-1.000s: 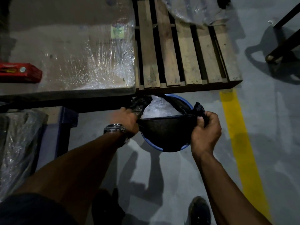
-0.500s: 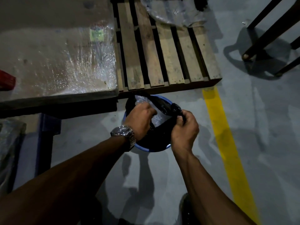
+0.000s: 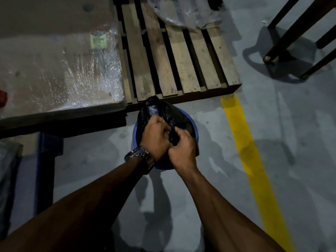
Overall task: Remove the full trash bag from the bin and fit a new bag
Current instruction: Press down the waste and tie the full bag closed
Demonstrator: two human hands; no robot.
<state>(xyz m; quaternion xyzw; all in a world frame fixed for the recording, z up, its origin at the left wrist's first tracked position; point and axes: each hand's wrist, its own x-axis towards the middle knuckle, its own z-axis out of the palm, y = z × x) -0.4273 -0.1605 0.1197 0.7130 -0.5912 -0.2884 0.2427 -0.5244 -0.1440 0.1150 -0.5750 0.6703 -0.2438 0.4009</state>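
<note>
both hands meet over the middle of the blue bin (image 3: 193, 124), fists closed on the gathered top of the black trash bag (image 3: 154, 110). the left hand (image 3: 156, 137) is clenched around a bunch of plastic, knuckles up, a metal watch (image 3: 141, 158) on its wrist just behind the grip. the right hand (image 3: 183, 151) presses against it, touching, and pinches a twisted neck of the bag that runs up between the 2 fists. beyond the grip the rest of the bag bulges out of the bin in a glossy hump, its peak reaching toward the edge of the wooden pallet (image 3: 174, 57). the bin's rim shows only to the left and right of the hands. far right of the grip a yellow floor line (image 3: 243, 142) runs across the grey floor. to the left and beyond sits a stretch-wrapped slab (image 3: 60, 73).
</note>
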